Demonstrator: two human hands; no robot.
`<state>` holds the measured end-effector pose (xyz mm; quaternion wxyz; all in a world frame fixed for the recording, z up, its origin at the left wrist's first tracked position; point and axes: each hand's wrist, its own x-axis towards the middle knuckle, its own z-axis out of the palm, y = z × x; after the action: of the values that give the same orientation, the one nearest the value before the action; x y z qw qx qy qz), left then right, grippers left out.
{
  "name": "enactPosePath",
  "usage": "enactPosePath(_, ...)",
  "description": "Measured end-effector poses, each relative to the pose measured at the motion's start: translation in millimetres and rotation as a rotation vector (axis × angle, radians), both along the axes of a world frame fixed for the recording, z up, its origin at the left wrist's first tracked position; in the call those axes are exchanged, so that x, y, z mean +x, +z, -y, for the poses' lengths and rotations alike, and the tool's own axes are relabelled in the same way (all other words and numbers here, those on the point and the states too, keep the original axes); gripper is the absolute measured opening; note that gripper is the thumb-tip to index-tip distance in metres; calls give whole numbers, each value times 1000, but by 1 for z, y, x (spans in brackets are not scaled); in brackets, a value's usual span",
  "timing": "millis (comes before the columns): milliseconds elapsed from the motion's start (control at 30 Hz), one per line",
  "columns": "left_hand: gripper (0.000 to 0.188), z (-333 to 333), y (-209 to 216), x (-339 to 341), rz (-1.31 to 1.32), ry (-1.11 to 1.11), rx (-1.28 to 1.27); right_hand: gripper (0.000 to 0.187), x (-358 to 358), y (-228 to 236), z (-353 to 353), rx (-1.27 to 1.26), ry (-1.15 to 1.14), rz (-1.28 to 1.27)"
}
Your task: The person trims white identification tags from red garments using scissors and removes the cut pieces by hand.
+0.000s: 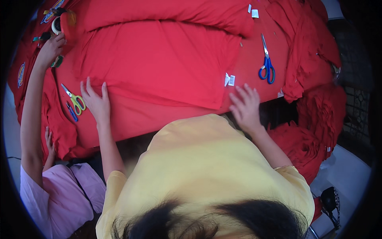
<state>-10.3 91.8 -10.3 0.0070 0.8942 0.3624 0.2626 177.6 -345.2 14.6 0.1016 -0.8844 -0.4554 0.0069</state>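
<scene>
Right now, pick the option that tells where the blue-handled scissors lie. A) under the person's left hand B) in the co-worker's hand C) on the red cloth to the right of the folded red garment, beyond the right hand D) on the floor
C: the blue-handled scissors lie on the red cloth right of the folded red garment, farther out than the right hand, with no hand touching them.

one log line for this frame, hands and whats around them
left hand: flat on red fabric | right hand: flat at fabric's edge | near: yellow scissors, blue scissors, co-worker's hand
</scene>
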Motion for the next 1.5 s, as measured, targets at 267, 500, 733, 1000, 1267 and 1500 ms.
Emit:
enactPosePath(267,39,157,23,59,-77,-291,-360,37,114,-12,25,140,-493,184)
enactPosePath(500,42,163,53,63,-283,-91,-676,43,136,6,57,-47,-473,-114)
enactPosePath(733,33,102,68,87,1121,-165,-1869,44,147,39,59,541,-461,-967)
enactPosePath(1000,32,140,18,105,994,-66,-1968,48,61,32,-18,557,-21,-1278)
enactPosePath(1267,14,138,38,116,994,-30,-1843,54,29,30,-77,361,170,-878)
enactPosePath(1500,19,154,63,109,1101,-232,-1850,56,22,29,-82,328,236,-700)
